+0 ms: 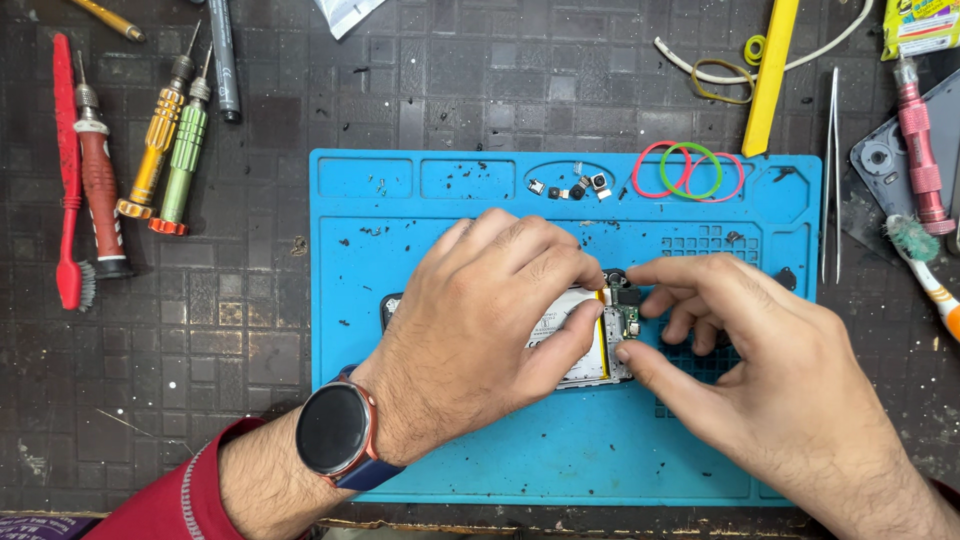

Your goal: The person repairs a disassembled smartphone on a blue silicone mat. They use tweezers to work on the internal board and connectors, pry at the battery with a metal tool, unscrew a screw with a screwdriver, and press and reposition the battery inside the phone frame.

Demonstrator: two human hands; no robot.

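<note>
The left hand [490, 320] lies flat over an opened phone [585, 340], covering most of it, its fingers curled down so the tips press on the phone's right end beside the white battery [568, 325]. The right hand [745, 360] comes in from the right, its fingers loosely spread and bent, forefinger and thumb closing on the small circuit board [628, 320] at the phone's right end; whether they actually pinch a part there cannot be told. The phone sits between the two hands, near the middle of a blue repair mat [450, 200], with only its right end and a sliver of its left edge showing. A round dark smartwatch [335, 428] is on the left wrist, above a red sleeve [170, 500].

On the far part of the mat, small camera modules [575, 186] lie in a shallow recess, and to their right are rubber bands [688, 172] in pink and green. On the dark desk [250, 330] to the left lie a red brush [68, 180] and several screwdrivers [165, 140] in red, yellow and green. To the far right lie a yellow strip [772, 75], tweezers [832, 170], a pink screwdriver [920, 140] and a toothbrush [925, 265].
</note>
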